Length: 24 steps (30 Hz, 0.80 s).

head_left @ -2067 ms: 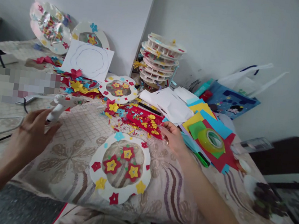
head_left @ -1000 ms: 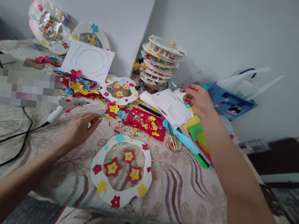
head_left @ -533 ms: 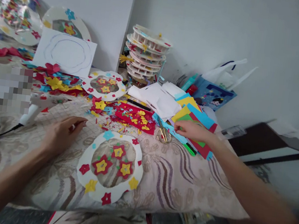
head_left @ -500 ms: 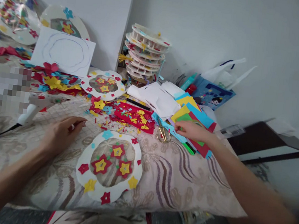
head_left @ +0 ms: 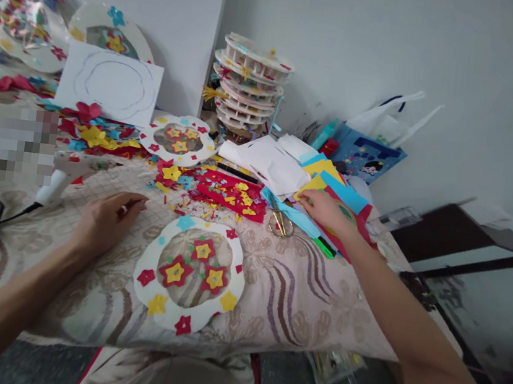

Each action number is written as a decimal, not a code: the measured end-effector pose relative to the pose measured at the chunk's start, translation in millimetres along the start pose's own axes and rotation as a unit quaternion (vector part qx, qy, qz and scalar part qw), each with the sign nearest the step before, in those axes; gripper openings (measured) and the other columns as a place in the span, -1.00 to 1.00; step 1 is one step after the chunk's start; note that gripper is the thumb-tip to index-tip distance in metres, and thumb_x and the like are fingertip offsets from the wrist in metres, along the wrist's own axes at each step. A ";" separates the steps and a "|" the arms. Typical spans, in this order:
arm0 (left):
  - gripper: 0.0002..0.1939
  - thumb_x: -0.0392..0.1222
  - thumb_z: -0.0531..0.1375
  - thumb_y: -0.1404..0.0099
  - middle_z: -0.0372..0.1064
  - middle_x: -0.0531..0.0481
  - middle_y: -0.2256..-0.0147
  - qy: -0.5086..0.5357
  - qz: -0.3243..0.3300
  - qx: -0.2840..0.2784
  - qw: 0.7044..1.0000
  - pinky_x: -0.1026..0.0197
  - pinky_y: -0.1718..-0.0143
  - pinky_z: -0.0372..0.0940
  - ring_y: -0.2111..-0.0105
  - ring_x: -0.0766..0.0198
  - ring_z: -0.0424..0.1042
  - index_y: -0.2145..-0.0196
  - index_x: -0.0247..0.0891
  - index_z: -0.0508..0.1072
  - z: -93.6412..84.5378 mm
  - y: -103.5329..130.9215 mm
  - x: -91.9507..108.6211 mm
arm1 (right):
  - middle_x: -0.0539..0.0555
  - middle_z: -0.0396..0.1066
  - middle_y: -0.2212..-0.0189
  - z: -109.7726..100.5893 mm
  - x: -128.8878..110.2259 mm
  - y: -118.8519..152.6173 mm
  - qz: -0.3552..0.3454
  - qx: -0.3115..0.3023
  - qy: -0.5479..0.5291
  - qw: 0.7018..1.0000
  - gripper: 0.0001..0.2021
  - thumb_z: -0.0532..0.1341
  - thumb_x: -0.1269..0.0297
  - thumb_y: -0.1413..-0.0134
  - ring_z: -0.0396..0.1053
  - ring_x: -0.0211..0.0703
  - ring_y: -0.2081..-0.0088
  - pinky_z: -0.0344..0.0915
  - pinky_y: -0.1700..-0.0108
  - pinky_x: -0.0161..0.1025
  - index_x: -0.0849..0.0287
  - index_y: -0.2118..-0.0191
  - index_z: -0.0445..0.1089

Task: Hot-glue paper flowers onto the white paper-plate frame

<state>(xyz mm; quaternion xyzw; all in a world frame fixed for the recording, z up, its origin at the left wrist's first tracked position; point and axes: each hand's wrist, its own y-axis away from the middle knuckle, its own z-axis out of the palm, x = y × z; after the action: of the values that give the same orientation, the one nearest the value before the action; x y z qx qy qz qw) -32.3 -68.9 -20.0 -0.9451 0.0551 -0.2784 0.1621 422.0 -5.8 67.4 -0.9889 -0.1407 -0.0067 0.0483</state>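
Near the table's left front, my left hand [head_left: 110, 218] rests with its fingers curled and the tips together; anything between them is too small to make out. My right hand [head_left: 326, 210] reaches over coloured paper sheets [head_left: 345, 193] with its fingers pinched. A speck of green shows at those fingers, but I cannot tell whether it is held. Between my hands lies a white scalloped ring [head_left: 140, 302] with a clear middle, bearing red and yellow paper flowers [head_left: 175, 273]. Gold-handled scissors [head_left: 281, 225] lie just left of my right hand, a green marker [head_left: 324, 247] below it.
Paper scraps [head_left: 232, 195] cover a red sheet mid-table. Behind are white papers [head_left: 269, 162], a tiered white stack [head_left: 251, 85] and a smaller decorated ring [head_left: 178, 140]. At left are a white glue gun [head_left: 54, 186] with its cord and a card with drawn outlines [head_left: 111, 84].
My right hand has shifted slightly left and up over the coloured sheets, its forearm now covering more of them. My left hand stays in place. The camera view has moved a little.
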 end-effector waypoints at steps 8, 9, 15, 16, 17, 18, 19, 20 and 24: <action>-0.68 -0.01 0.04 -0.26 0.45 0.01 0.29 0.029 -0.016 0.011 0.999 0.33 0.36 0.27 0.45 0.36 0.35 0.16 -0.22 0.43 -3.4 6.9 6.4 | 0.04 0.39 0.59 0.3 -38.7 17.9 0.022 0.088 -0.049 0.995 -0.80 0.11 0.22 -0.12 0.29 -0.18 0.53 0.01 0.48 -0.31 0.16 0.46 0.35; -0.67 0.00 0.05 -0.25 0.46 0.01 0.29 0.037 -0.021 0.007 0.999 0.33 0.37 0.28 0.45 0.36 0.37 0.16 -0.22 0.42 -4.1 9.7 6.6 | 0.01 0.38 0.60 2.0 -46.2 22.7 0.014 0.079 -0.078 0.994 -0.81 0.12 0.23 -0.10 0.27 -0.21 0.55 0.02 0.48 -0.32 0.16 0.48 0.33; -0.59 0.10 0.10 -0.18 0.49 -0.01 0.31 0.134 -0.078 -0.075 0.985 0.26 0.35 0.35 0.40 0.27 0.44 0.15 -0.23 0.42 -6.8 21.5 5.0 | -0.01 0.42 0.45 21.0 -79.3 47.1 -0.058 0.004 -0.251 0.966 -0.89 0.07 0.38 -0.09 0.32 -0.27 0.47 0.13 0.40 -0.36 0.15 0.32 0.33; -0.58 0.11 0.10 -0.17 0.49 -0.01 0.30 0.144 -0.082 -0.083 0.983 0.26 0.36 0.35 0.39 0.26 0.44 0.15 -0.24 0.42 -7.7 21.8 5.9 | -0.01 0.42 0.44 23.8 -80.6 48.7 -0.061 0.004 -0.256 0.965 -0.88 0.06 0.38 -0.09 0.31 -0.28 0.47 0.13 0.39 -0.35 0.15 0.31 0.34; -0.57 0.12 0.11 -0.17 0.49 -0.01 0.30 0.148 -0.082 -0.087 0.982 0.26 0.35 0.36 0.39 0.26 0.44 0.15 -0.23 0.42 -9.0 21.9 7.5 | -0.01 0.41 0.44 25.8 -80.7 49.5 -0.061 0.005 -0.261 0.963 -0.87 0.06 0.39 -0.09 0.30 -0.28 0.47 0.14 0.39 -0.35 0.15 0.30 0.34; -0.57 0.13 0.11 -0.16 0.49 0.00 0.30 0.147 -0.081 -0.089 0.982 0.26 0.35 0.36 0.39 0.27 0.44 0.15 -0.23 0.42 -10.5 21.8 9.7 | -0.01 0.40 0.45 26.9 -79.7 49.8 -0.057 0.003 -0.271 0.961 -0.87 0.06 0.38 -0.09 0.30 -0.28 0.48 0.14 0.39 -0.35 0.16 0.30 0.34; -0.57 0.13 0.11 -0.16 0.49 0.00 0.30 0.142 -0.076 -0.089 0.983 0.26 0.35 0.36 0.39 0.27 0.44 0.16 -0.22 0.43 -12.1 21.6 12.6 | -0.02 0.39 0.48 27.0 -78.0 49.8 -0.051 -0.002 -0.284 0.957 -0.87 0.06 0.38 -0.09 0.29 -0.29 0.49 0.15 0.40 -0.35 0.16 0.30 0.34; -0.58 0.13 0.11 -0.17 0.49 0.01 0.29 0.135 -0.072 -0.089 0.984 0.26 0.33 0.35 0.39 0.28 0.43 0.17 -0.22 0.43 -13.8 21.6 15.8 | -0.03 0.38 0.50 26.4 -75.9 49.8 -0.044 -0.007 -0.299 0.953 -0.87 0.06 0.37 -0.09 0.29 -0.29 0.50 0.15 0.40 -0.35 0.16 0.30 0.34; -0.63 0.10 0.09 -0.21 0.50 0.01 0.24 0.118 -0.054 -0.105 0.986 0.26 0.28 0.34 0.35 0.28 0.42 0.16 -0.19 0.42 -17.7 22.2 28.5 | -0.03 0.34 0.53 21.7 -67.1 51.3 -0.034 -0.013 -0.324 0.946 -0.87 0.08 0.30 -0.10 0.27 -0.29 0.51 0.16 0.43 -0.35 0.17 0.34 0.35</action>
<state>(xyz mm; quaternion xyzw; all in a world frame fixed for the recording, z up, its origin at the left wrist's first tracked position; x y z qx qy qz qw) -18.4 -100.2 1.0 -0.9188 0.0514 -0.3893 0.0389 371.9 -71.4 39.2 -0.9330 -0.1822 0.3102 -0.0126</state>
